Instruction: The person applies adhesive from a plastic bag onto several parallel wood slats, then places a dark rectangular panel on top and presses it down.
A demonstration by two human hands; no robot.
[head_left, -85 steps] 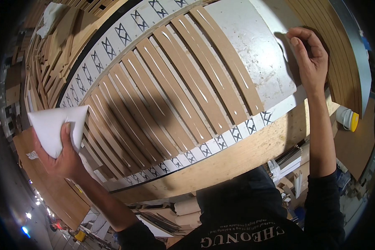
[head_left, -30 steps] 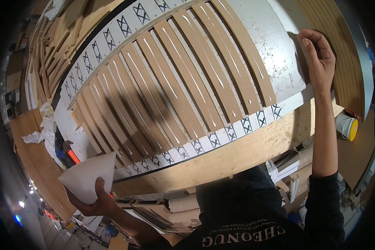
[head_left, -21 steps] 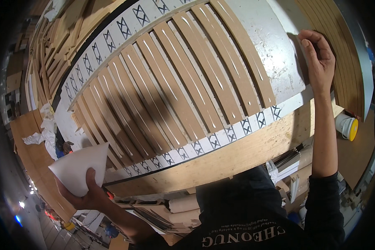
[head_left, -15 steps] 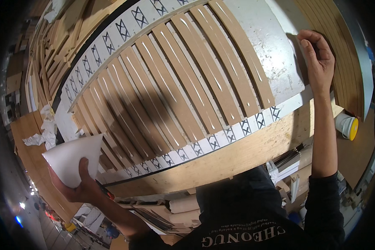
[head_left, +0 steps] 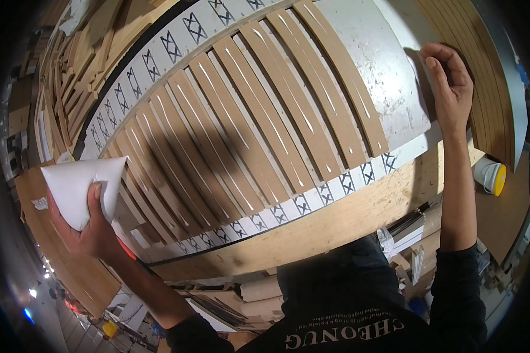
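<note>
My left hand (head_left: 91,232) is wrapped round a plump white pouch (head_left: 79,185), thumb on its near side. The pouch's pointed right corner is over the leftmost strips. Several brown fibreboard strips (head_left: 277,112) lie side by side on a pale board (head_left: 374,65). Thin white lines, like glue, run along many of them, some ending in a drop near the close edge. My right hand (head_left: 451,82) is at the board's right side with curled fingers and nothing visible in them, beside a brown wood-grain panel (head_left: 480,70).
Black cross-marked boxes line the pale board's far and near edges. Loose wood strips (head_left: 79,76) are piled at the far left. A plywood edge (head_left: 312,235) runs along the near side. A white tub with a yellow lid (head_left: 499,180) stands at the right.
My left hand and the pouch have moved left and farther from me. My right hand has stayed in place.
</note>
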